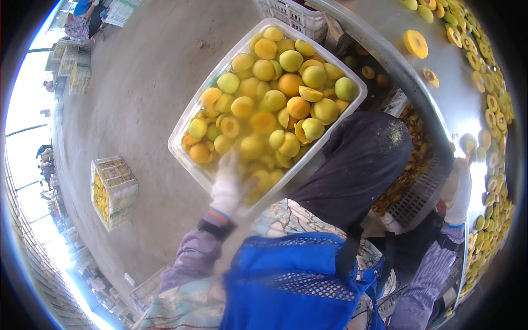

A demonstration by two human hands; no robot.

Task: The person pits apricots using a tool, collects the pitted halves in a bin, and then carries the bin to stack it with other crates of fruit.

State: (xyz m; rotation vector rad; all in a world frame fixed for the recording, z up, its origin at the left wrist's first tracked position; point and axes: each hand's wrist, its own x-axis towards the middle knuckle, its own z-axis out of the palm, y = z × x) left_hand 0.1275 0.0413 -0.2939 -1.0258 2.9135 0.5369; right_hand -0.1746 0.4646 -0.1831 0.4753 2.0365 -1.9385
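My left hand (228,181), in a white glove and blurred by motion, is over the near left edge of a white plastic crate (187,109). Yellow and greenish stone fruit (275,100), whole-looking ones and cut halves, fill the crate. Blur hides whether the fingers hold any. On the right, my right hand (457,192), also gloved, reaches over the rim of a shiny metal table (447,80). Blurred fruit halves (469,144) lie close to its fingertips; its grip is unclear. Many cut halves (491,117) line the table's far side, some with pits showing.
Below the table rim stands a dark slotted crate (412,208) with brownish fruit scraps (406,165). My dark-clad knee (363,161) is beside the white crate. Another fruit-filled crate (114,192) stands on the concrete floor (152,82). Stacked crates (72,66) and a person (80,20) are farther off.
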